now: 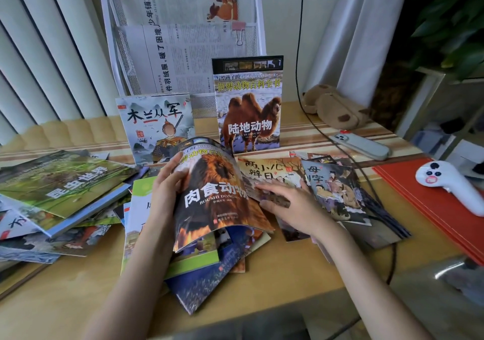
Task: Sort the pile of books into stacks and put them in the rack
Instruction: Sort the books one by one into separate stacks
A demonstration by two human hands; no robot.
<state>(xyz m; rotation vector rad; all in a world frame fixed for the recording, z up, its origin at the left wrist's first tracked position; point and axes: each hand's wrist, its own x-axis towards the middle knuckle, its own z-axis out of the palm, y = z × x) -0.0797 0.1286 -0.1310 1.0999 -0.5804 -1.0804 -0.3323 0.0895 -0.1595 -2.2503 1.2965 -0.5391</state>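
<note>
With the left hand (pixel 167 182) gripping only the bowed lion book (pixel 220 195) by its edge and the right hand (pixel 290 206) resting flat and open on the storybook (pixel 272 174), that floppy cover could easily slip and knock the loose pile (pixel 204 274) toward the desk's (pixel 301 276) near edge.

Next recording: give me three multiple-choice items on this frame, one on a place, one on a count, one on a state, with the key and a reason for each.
1. Where does the camel book stand?
A. upright at the foot of the rack
B. flat on the red folder
C. under the phone

2. How many books stand upright at the rack?
A. one
B. two
C. four

3. What is the left hand doing?
A. resting empty on the table
B. gripping the lion book
C. holding the white controller

Key: 1 A, its cover faces the camera in front of the rack. 2 B, the camel book and the warrior book. 3 B, fingers curl round its bent left edge.
</note>
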